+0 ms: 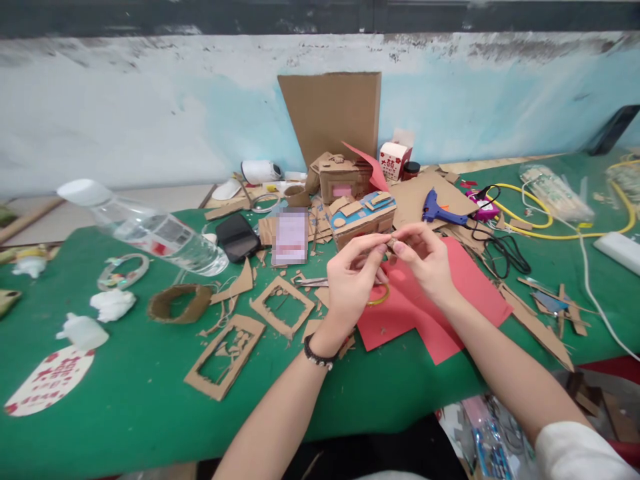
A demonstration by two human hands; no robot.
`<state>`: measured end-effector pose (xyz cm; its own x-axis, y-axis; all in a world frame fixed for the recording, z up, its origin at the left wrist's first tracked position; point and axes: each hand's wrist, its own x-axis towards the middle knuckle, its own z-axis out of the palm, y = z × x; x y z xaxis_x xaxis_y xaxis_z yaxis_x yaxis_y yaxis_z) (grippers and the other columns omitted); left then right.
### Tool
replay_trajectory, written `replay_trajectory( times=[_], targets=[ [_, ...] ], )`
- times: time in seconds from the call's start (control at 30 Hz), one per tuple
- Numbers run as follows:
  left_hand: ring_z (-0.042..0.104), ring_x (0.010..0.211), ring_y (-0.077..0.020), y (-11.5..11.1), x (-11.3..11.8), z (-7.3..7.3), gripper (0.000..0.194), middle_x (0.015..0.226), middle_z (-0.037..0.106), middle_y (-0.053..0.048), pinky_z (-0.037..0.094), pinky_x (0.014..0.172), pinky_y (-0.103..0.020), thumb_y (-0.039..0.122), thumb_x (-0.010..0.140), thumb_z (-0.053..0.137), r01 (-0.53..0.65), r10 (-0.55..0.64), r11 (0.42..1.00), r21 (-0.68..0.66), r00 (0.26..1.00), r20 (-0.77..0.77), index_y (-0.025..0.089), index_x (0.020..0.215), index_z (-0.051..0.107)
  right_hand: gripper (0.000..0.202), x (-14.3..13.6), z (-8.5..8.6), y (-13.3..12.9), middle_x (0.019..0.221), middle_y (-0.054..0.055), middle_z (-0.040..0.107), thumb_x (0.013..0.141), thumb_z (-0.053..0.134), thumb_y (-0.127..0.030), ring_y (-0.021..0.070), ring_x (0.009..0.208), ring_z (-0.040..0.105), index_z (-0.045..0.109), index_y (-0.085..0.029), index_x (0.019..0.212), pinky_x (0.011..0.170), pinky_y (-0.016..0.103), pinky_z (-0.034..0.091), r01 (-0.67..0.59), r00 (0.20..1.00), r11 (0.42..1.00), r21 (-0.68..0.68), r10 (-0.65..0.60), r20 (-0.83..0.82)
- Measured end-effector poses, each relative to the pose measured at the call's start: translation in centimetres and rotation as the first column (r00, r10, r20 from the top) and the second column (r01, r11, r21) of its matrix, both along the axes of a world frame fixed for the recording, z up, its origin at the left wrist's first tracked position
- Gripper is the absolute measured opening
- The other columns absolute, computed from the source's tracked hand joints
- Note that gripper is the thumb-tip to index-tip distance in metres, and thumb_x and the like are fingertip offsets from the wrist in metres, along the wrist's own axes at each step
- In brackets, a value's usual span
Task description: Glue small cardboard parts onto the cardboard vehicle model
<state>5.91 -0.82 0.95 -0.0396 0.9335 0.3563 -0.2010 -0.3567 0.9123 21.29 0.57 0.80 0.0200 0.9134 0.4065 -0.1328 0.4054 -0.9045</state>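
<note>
My left hand (pixel 353 273) and my right hand (pixel 424 257) meet above red paper (pixel 465 293), fingers pinched together. Between the fingertips is a small brown cardboard piece (pixel 391 244), mostly covered by them. Scissors (pixel 313 283) show at my left hand, blades to its left and a yellow handle loop below; whether they touch the hand I cannot tell. Just behind the fingers stands a small cardboard box (pixel 364 219) with a blue top and cardboard bits on it. Two cut cardboard frames (pixel 283 307) lie left of my left hand.
A tilted-looking water bottle (pixel 150 230), a cardboard ring (pixel 180 303), a black phone-like object (pixel 238 238) and a blurred screen (pixel 290 237) are on the left. A blue glue gun (pixel 443 210), cables (pixel 505 250) and cardboard strips (pixel 537 323) lie right on the green cloth (pixel 125 413).
</note>
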Motion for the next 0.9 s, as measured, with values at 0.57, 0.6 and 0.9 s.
replay_trajectory(
  times=[0.57, 0.6, 0.9],
  targets=[
    [0.072, 0.055, -0.0060, 0.00, -0.20, -0.16, 0.017, 0.118, 0.085, -0.008, 0.061, 0.049, -0.016, 0.036, 0.102, 0.082, -0.069, 0.079, 0.978, 0.195, 0.996, -0.043, 0.020, 0.106, 0.084, 0.036, 0.21, -0.53, 0.56, 0.100, 0.001, 0.077, 0.087, 0.093, -0.053, 0.0150, 0.084, 0.071, 0.074, -0.026, 0.101, 0.065, 0.025, 0.064, -0.176, 0.979, 0.979, -0.098, 0.164, -0.122],
    [0.072, 0.056, -0.0058, 0.00, -0.22, -0.17, 0.015, 0.118, 0.084, -0.008, 0.061, 0.049, -0.016, 0.034, 0.102, 0.082, -0.067, 0.077, 0.977, 0.204, 0.996, -0.044, 0.020, 0.107, 0.084, 0.035, 0.21, -0.49, 0.57, 0.100, 0.001, 0.077, 0.087, 0.094, -0.052, 0.0146, 0.084, 0.071, 0.074, -0.026, 0.101, 0.064, 0.025, 0.064, -0.179, 0.978, 0.979, -0.094, 0.166, -0.128],
    [0.071, 0.054, -0.0060, -0.14, -0.26, -0.14, 0.011, 0.118, 0.084, -0.008, 0.060, 0.048, -0.017, 0.030, 0.102, 0.081, -0.064, 0.072, 0.976, 0.210, 0.997, -0.028, 0.021, 0.106, 0.086, 0.034, 0.23, -0.53, 0.64, 0.098, 0.001, 0.077, 0.088, 0.093, -0.051, 0.0134, 0.079, 0.070, 0.074, -0.026, 0.100, 0.064, 0.025, 0.063, -0.183, 0.978, 0.980, -0.080, 0.173, -0.120]
  ],
)
